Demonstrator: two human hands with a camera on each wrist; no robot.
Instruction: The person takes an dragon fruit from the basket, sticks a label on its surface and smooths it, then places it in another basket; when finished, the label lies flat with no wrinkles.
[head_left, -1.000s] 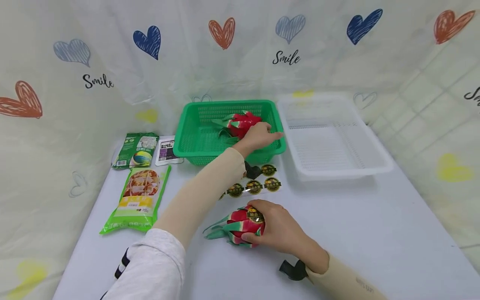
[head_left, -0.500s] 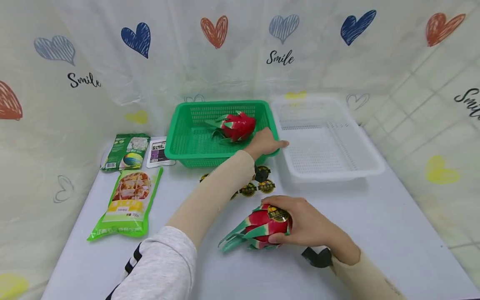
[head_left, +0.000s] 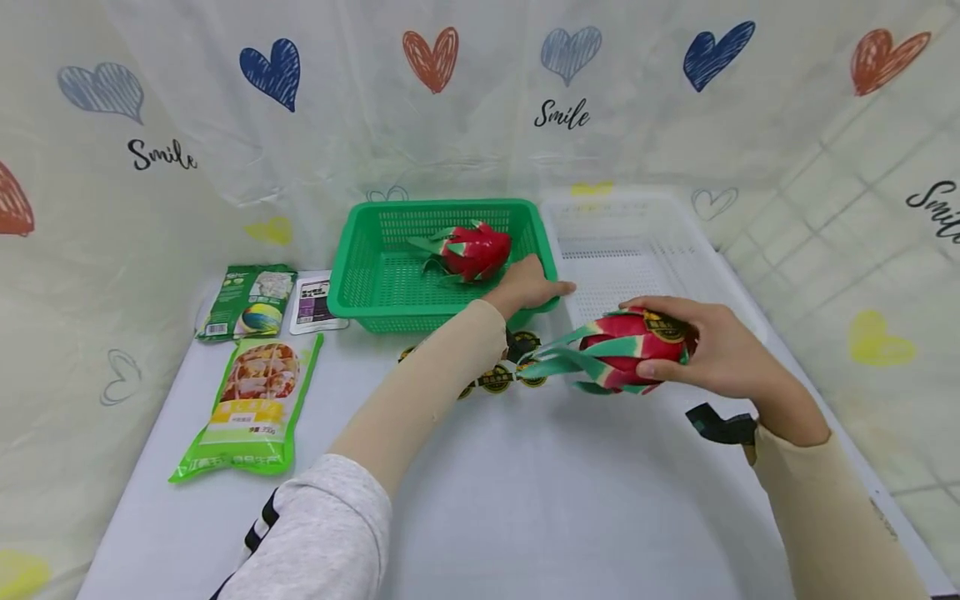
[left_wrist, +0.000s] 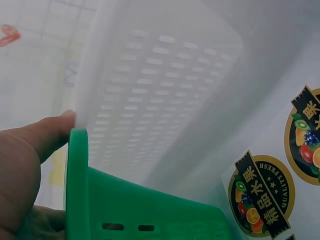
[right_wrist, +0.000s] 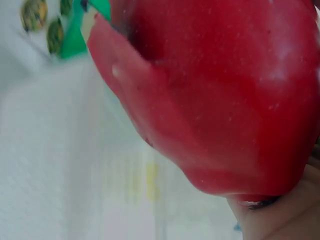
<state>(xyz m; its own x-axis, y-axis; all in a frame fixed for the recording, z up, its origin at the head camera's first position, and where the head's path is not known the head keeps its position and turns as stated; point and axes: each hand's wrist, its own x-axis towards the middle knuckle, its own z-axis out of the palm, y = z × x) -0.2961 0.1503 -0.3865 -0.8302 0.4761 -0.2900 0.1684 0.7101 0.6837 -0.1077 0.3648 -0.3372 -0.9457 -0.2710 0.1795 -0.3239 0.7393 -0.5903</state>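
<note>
My right hand (head_left: 720, 342) holds a dragon fruit (head_left: 611, 358) off the table, thumb in front and fingers over the far side. A black and gold label shows near its right end; the green leaf tips point left. Up close in the right wrist view, its red skin fills much of the frame. My left hand (head_left: 525, 282) lies over the right rim of the green basket (head_left: 408, 312), the thumb stretched toward the white basket (left_wrist: 150, 85); its other fingers are mostly hidden. Inside the green basket lies another dragon fruit (head_left: 480, 252), just left of that hand.
The white basket stands right against the green one. A sheet of round fruit stickers (left_wrist: 262, 197) lies before the baskets. To the left are a light green food packet (head_left: 251, 400), a dark green packet (head_left: 251, 302) and a white and purple packet (head_left: 315, 304).
My right hand has lifted the dragon fruit and carried it right and forward, to the white basket's front edge. My left hand has drawn off the other dragon fruit onto the green basket's rim.
</note>
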